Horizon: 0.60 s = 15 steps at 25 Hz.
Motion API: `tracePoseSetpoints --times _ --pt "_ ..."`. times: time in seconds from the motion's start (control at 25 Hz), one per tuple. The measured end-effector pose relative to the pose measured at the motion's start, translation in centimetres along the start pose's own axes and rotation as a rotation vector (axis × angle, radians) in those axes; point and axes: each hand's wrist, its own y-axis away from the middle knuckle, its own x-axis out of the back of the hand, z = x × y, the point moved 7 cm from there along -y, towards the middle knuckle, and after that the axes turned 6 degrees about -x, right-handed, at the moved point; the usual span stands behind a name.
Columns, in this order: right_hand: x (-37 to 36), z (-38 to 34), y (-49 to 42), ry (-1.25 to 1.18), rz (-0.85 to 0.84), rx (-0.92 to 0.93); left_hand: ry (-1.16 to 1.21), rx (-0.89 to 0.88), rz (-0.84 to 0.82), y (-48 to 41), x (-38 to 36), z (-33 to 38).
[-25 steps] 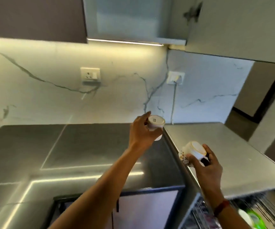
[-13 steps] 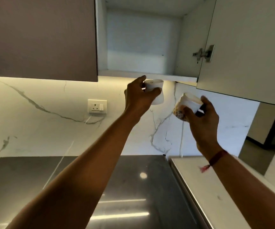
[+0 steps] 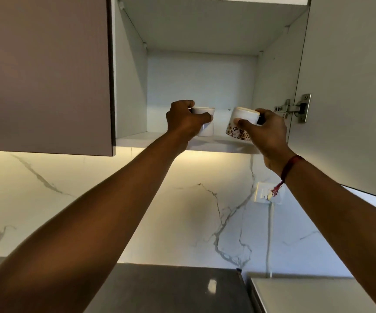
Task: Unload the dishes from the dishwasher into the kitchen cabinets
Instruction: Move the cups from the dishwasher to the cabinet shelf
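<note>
One glossy cup [image 3: 207, 129], one floral cup [image 3: 239, 132]

no legible text, no labels, numbers or signs readable anywhere in view

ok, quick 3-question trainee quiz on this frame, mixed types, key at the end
1. True or false: the left hand grips the floral cup.
2. The cabinet door beside the cups is: A shut, B open, C missing.
3. Fill in: the red thread is tied round the ___ wrist.
Key: 1 false, it grips the plain white cup; the right hand grips the floral one. 2 B, its hinge shows. 3 right.
</note>
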Motion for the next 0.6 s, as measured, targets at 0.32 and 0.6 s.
tracePoseSetpoints --times 0.32,0.6 --pt "-3.3 2.2 -3.0 0.146 -0.14 -0.096 -0.132 0.049 -0.168 -4.4 -2.3 -4.5" --pt "-4.2 2.0 -4.0 0.332 -0.098 -0.127 -0.154 0.088 -0.267 -6.5 -3.3 -6.0"
